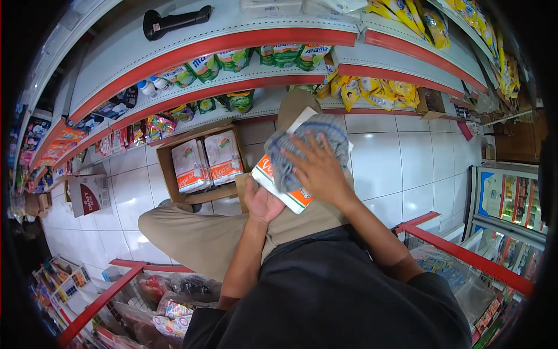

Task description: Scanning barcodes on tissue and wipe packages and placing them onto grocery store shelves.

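Observation:
A white and orange plastic-wrapped pack [301, 198] rests tilted over my lap. My left hand [263, 204] holds its lower left edge from below, palm up, with the fingers partly hidden beneath. On top of the pack lies a bunched grey-blue checked cloth [279, 174]. Flat across this cloth is my right hand [320, 172], its fingers spread and pressing down, not curled around it. Left of my knee, an open cardboard box [168, 174] contains similar packs [223, 155] in two stacks.
Red-edged metal shelves [218, 41] ahead carry green pouches [235, 60], yellow packets [379, 91] and a black barcode scanner [174, 22]. Another carton [89, 196] stands left on the white tiled floor [377, 152]. Red-railed racks [466, 253] flank me behind; a glass-fronted cabinet [510, 196] is at right.

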The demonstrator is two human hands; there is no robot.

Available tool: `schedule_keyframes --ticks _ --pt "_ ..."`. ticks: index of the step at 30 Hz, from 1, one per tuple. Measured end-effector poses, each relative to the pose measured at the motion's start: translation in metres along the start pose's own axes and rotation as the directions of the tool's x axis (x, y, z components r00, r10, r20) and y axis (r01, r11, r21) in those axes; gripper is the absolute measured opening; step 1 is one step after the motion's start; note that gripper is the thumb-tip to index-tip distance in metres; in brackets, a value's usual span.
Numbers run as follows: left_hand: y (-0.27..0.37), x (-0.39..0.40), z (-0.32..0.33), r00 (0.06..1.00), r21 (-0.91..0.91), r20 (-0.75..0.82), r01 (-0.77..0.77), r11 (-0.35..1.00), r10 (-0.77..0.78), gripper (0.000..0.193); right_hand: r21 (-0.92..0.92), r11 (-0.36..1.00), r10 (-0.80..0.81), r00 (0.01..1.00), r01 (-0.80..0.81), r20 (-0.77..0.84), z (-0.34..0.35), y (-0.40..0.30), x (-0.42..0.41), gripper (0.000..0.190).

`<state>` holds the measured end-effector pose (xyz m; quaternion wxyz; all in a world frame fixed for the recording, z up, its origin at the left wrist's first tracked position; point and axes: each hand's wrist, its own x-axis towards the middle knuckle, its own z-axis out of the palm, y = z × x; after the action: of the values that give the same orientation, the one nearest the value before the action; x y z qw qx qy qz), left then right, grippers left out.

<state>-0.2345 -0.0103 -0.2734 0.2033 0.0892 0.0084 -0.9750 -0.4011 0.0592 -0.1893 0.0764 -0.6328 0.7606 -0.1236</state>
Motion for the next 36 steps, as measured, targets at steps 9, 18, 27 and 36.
schedule_keyframes --ticks 9,18,27,36 --pt "0.028 -0.017 -0.013 0.98 0.504 -0.098 -0.101 0.858 0.173 0.075 0.394 0.914 -0.216 0.94 0.099 0.264 -0.019 -0.058 -0.064 0.041" --pt "-0.001 -0.002 0.149 0.889 0.399 0.143 -0.454 -0.796 -0.435 0.067 0.924 0.353 0.847 0.471 -0.15 -0.247 -0.019 0.095 -0.172 0.041" --pt "0.047 0.041 0.075 0.993 1.0 -0.027 0.025 0.018 0.114 0.044 0.657 0.644 0.692 0.665 -0.392 -0.281 -0.079 0.11 -0.073 0.03" --pt "0.052 0.033 0.017 0.853 0.541 -0.472 0.479 0.692 -0.221 0.06 0.216 0.975 0.034 0.998 -0.044 0.05 0.002 0.0 0.004 0.037"
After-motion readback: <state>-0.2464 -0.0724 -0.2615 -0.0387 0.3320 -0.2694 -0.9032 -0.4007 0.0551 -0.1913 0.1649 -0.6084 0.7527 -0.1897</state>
